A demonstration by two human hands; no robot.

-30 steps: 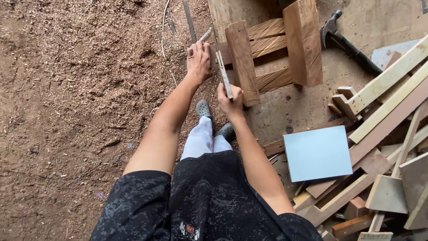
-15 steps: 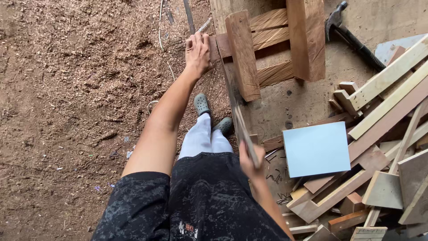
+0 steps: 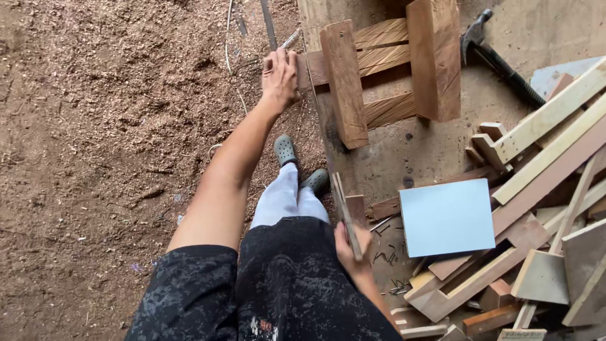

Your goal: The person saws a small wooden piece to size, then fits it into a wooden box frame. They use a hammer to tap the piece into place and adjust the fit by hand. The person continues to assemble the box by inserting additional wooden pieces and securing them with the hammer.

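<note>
1. Left hand [image 3: 279,79]: reaching out to 12 o'clock, fingers lying spread and flat against the left end of the wooden frame [image 3: 385,69]; pressing on it rather than clasping it
2. Right hand [image 3: 351,252]: sitting close to the body at 5 o'clock, fingers clamped around the lower end of a thin wooden strip [image 3: 344,211]
3. Thin wooden strip: pointing up toward 11 o'clock from the fist, its upper end lying near the grey shoes [image 3: 300,165]
4. Wooden frame: lying at 1 o'clock on a long board, built of two thick uprights crossed by slats
5. Hammer [image 3: 499,57]: resting at 2 o'clock, just beyond the frame, dark handle running down to the right
6. Pale blue square panel [image 3: 447,218]: lying at 3 o'clock, beside the right hand, on a pile of offcuts [image 3: 549,189]
7. Loose nails [image 3: 385,252]: scattering between the right hand and the panel
8. Sawdust floor [image 3: 107,126]: covering everything from 7 to 11 o'clock
</note>
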